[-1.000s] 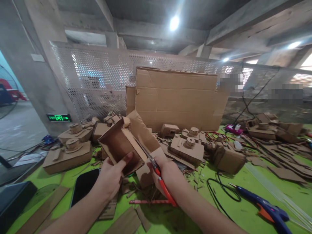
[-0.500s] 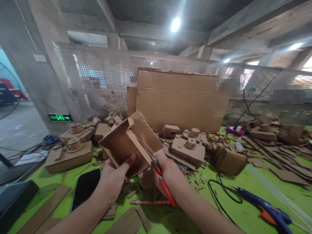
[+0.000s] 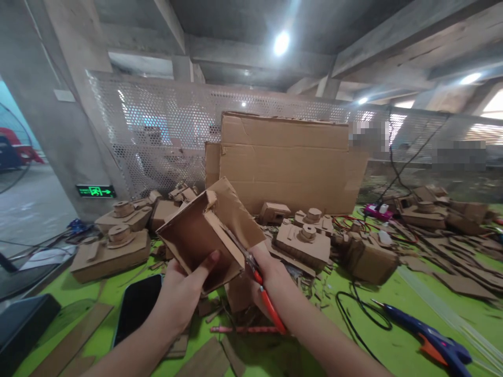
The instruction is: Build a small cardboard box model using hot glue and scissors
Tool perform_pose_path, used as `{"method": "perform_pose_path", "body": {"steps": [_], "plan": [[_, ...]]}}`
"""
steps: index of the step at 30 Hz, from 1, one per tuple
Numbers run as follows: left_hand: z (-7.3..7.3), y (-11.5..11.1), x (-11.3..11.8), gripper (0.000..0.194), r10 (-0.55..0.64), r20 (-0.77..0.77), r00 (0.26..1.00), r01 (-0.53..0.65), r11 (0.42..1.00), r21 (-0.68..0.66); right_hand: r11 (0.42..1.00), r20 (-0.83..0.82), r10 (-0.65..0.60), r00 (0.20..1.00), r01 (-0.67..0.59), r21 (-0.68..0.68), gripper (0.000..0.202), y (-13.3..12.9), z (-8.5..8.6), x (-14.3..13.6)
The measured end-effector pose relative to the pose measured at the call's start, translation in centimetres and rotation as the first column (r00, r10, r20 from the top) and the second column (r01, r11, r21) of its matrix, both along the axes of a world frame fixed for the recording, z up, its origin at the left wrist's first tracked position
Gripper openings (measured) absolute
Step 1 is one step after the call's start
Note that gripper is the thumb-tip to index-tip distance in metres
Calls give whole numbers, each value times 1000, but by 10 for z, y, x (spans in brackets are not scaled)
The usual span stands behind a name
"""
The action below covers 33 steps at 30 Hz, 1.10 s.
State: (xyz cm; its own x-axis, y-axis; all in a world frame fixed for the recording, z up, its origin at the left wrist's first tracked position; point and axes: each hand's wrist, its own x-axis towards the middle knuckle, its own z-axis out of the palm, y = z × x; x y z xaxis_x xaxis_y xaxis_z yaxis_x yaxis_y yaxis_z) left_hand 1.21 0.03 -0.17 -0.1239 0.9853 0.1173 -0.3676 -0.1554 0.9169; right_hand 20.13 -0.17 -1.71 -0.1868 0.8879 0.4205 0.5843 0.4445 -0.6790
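An open cardboard box piece [image 3: 188, 235] is held tilted in front of me. My left hand [image 3: 186, 285] grips its lower left wall, with the thumb inside. My right hand [image 3: 271, 277] is closed on red-handled scissors [image 3: 269, 309], whose blades lie along a cardboard strip [image 3: 223, 238] inside the box. The fingers of my right hand are partly hidden behind the box and the handles. Beneath the hands, a pink pencil-like stick [image 3: 243, 330] rests on the green table [image 3: 326, 335].
Cardboard camera-like models stand at left [image 3: 110, 251] and centre right [image 3: 302, 243]. A phone [image 3: 137, 306] lies at left. A blue glue gun [image 3: 428, 335] with a black cable lies at right. A large cardboard sheet [image 3: 291, 162] stands behind, and scraps lie around.
The box and both hands have barely shifted. The scissors handles sit slightly lower and farther right, and the camera view has moved a little.
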Motion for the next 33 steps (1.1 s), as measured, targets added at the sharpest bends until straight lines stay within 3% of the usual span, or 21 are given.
{"method": "perform_pose_path", "body": {"steps": [4, 10, 16, 23, 28, 33], "plan": [[4, -1, 1, 46, 35, -23, 999, -35, 999, 20, 1000, -55, -17, 998, 16, -8, 13, -5, 7, -6], [3, 2, -4, 47, 26, -53, 998, -24, 999, 48, 999, -124, -32, 992, 30, -15, 15, 0, 1, -8], [7, -3, 2, 53, 21, -4, 1000, -21, 1000, -16, 995, 15, -89, 996, 89, -41, 17, 0, -1, 0], [20, -9, 7, 70, -28, 152, 988, 45, 993, -110, 995, 24, -95, 995, 96, -34, 8, 1, -3, 8], [25, -14, 8, 67, -48, 152, 987, 72, 985, -154, 1000, -8, -18, 1000, 18, 14, 13, 3, 1, 4], [22, -13, 12, 71, -28, 58, 998, 34, 993, -114, 996, 105, -89, 990, 92, -20, 3, 2, -3, 1]]}}
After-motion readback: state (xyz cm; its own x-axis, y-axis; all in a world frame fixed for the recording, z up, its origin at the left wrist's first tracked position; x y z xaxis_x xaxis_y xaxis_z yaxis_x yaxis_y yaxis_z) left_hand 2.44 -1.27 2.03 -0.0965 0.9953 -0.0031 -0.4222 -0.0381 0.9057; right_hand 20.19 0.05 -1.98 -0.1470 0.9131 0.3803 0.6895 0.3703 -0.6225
